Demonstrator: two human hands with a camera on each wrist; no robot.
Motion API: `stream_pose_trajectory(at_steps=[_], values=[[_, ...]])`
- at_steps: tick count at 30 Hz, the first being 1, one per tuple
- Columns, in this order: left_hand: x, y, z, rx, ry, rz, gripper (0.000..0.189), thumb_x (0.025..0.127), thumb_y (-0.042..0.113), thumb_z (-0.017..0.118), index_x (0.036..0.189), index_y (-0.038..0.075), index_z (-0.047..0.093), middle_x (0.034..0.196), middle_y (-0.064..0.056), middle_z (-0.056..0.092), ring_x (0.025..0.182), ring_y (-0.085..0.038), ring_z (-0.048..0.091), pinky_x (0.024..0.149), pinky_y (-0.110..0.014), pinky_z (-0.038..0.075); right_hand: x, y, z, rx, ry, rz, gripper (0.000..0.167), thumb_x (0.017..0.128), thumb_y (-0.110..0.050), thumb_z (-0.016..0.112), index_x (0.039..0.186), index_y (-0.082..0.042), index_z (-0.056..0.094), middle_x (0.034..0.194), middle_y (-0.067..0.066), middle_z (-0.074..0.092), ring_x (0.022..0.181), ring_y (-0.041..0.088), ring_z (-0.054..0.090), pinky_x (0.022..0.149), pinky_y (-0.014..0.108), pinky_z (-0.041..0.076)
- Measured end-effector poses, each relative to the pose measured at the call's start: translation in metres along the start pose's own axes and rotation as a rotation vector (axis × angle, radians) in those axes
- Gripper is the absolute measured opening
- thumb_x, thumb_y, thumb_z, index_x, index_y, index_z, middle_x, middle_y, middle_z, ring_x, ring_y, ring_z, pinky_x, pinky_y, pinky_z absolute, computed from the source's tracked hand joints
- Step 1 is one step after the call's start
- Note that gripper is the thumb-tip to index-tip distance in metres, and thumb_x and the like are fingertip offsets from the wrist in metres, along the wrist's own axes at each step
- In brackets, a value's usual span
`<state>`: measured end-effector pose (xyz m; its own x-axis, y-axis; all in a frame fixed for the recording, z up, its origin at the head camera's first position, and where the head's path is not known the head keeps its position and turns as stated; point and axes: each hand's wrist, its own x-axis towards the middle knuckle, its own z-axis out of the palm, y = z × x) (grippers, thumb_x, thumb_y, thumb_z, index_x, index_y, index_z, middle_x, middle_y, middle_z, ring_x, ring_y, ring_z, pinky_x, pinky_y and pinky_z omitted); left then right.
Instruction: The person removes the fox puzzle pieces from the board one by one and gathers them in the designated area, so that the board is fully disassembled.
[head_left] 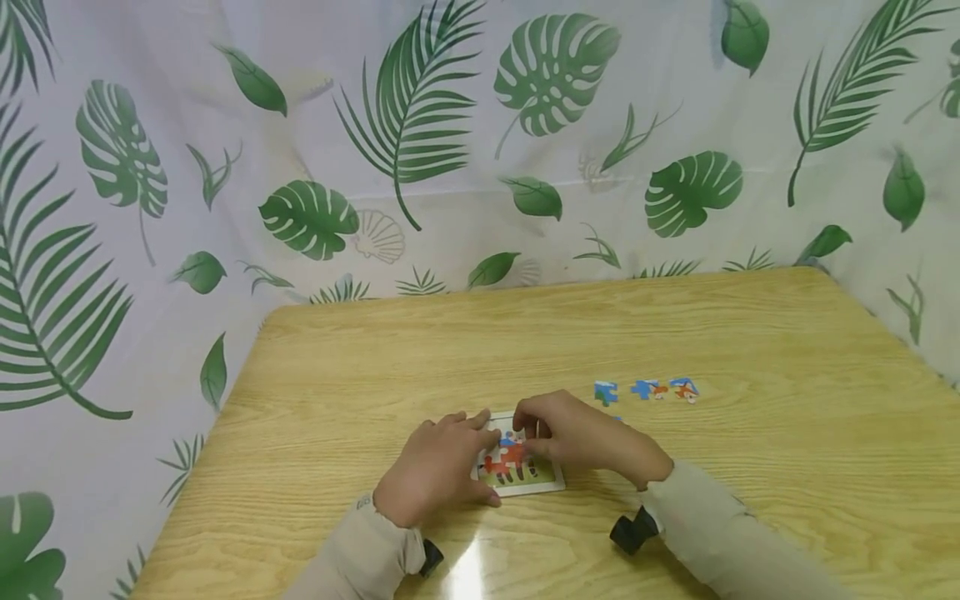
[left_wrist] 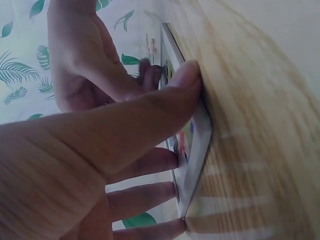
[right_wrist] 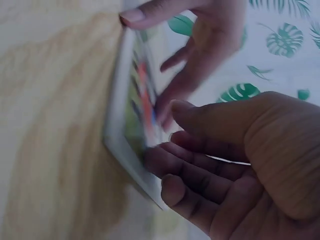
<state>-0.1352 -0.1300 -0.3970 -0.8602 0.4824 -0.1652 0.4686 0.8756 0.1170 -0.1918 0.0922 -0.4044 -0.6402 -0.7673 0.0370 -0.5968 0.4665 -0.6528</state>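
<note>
A leaf-print cloth (head_left: 315,146) is hung as bkgd, w/ a wood-grain table (head_left: 337,367) set in front of it. Beige sleeves (head_left: 738,533) are seen coming in from the near side.

Re hands: the L hand (head_left: 438,467) is laid over the left part of a puzzle tray (head_left: 532,491), fingers spread & fairly straight, thumb set on the near rim; the tray is apparently steadied, not clutched. The R hand (head_left: 581,429) is held at the tray's right part w/ fingers bent; a slight gap btwn thumb & index is shown in the right wrist view. Whether a pc. is pinched there can't be told.

The tray is placed flat on the table, btwn the hands. Its lower part looks filled: a red animal (head_left: 513,454), prob. a horse, w/ dark legs on green ground, is largely formed. A pale patch is seen higher up; the rest is covered by fingers. Approx. over half done, it's judged.

Left to be fitted: a blue-green pc. (head_left: 606,392), a blue-orange pc. (head_left: 643,389) and a blue-orange-white pc. (head_left: 684,389), lined up beyond the R hand. A blue bit (head_left: 617,418) is mostly hidden by that arm, so no exact count can be given.
</note>
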Motion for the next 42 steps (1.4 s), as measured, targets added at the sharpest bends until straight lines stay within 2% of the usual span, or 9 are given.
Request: stream_pose_trajectory(at_steps=[5,11,17,21,30,36,42], values=[[0.0,0.0,0.002,-0.022,-0.006,0.002,0.077,0.078,0.059,0.084,0.143,0.022,0.064,0.159,-0.005,0.046,0.141,-0.034,0.048,0.104,-0.06,0.047,0.005,-0.001,0.009,0.001,-0.025,0.031,0.014,0.093,-0.009,0.078,0.099,-0.003,0.066,0.079,-0.004,0.057,0.066,0.006,0.051,0.062,0.025,0.048],[0.0,-0.003,0.002,-0.024,0.047,0.021,0.071,0.075,0.059,0.087,0.134,0.022,0.068,0.155,-0.005,0.05,0.136,-0.033,0.053,0.096,-0.057,0.053,0.005,-0.001,0.013,-0.034,-0.003,0.038,0.017,0.093,-0.013,0.079,0.097,-0.005,0.065,0.084,-0.003,0.057,0.072,0.009,0.051,0.065,0.025,0.048],[0.0,-0.004,0.001,-0.027,0.063,0.032,0.072,0.074,0.059,0.088,0.132,0.021,0.068,0.154,-0.005,0.051,0.135,-0.033,0.055,0.095,-0.057,0.054,0.006,-0.002,0.016,-0.038,0.024,0.043,0.027,0.093,-0.014,0.079,0.109,-0.002,0.061,0.083,0.001,0.055,0.069,0.007,0.047,0.063,0.025,0.044],[0.001,-0.006,0.001,-0.033,0.061,0.039,0.074,0.073,0.059,0.088,0.133,0.019,0.068,0.154,-0.004,0.052,0.133,-0.033,0.056,0.094,-0.055,0.055,0.006,-0.005,0.021,-0.046,0.044,0.054,0.023,0.096,-0.013,0.076,0.11,-0.002,0.062,0.085,0.001,0.055,0.07,0.008,0.047,0.063,0.026,0.043],[0.002,-0.007,0.002,-0.052,0.043,0.033,0.074,0.073,0.057,0.088,0.133,0.018,0.067,0.155,-0.005,0.05,0.134,-0.034,0.055,0.094,-0.053,0.055,0.009,-0.01,0.025,-0.028,0.037,0.165,0.02,0.097,-0.012,0.074,0.106,-0.005,0.058,0.09,0.003,0.051,0.074,0.014,0.047,0.063,0.028,0.041],[0.001,-0.006,0.002,-0.058,0.05,0.029,0.074,0.074,0.057,0.089,0.133,0.018,0.068,0.155,-0.005,0.05,0.133,-0.032,0.055,0.094,-0.053,0.055,0.008,-0.008,0.026,-0.052,0.05,0.152,0.024,0.095,-0.013,0.077,0.107,-0.007,0.057,0.095,0.004,0.048,0.076,0.015,0.046,0.065,0.028,0.042],[0.0,-0.006,0.001,-0.069,0.066,0.033,0.072,0.073,0.056,0.09,0.13,0.018,0.068,0.154,-0.005,0.051,0.132,-0.032,0.057,0.09,-0.052,0.056,0.009,-0.006,0.024,0.003,0.048,0.161,0.028,0.094,-0.011,0.078,0.109,-0.008,0.055,0.098,0.004,0.051,0.081,0.017,0.048,0.071,0.03,0.045]])
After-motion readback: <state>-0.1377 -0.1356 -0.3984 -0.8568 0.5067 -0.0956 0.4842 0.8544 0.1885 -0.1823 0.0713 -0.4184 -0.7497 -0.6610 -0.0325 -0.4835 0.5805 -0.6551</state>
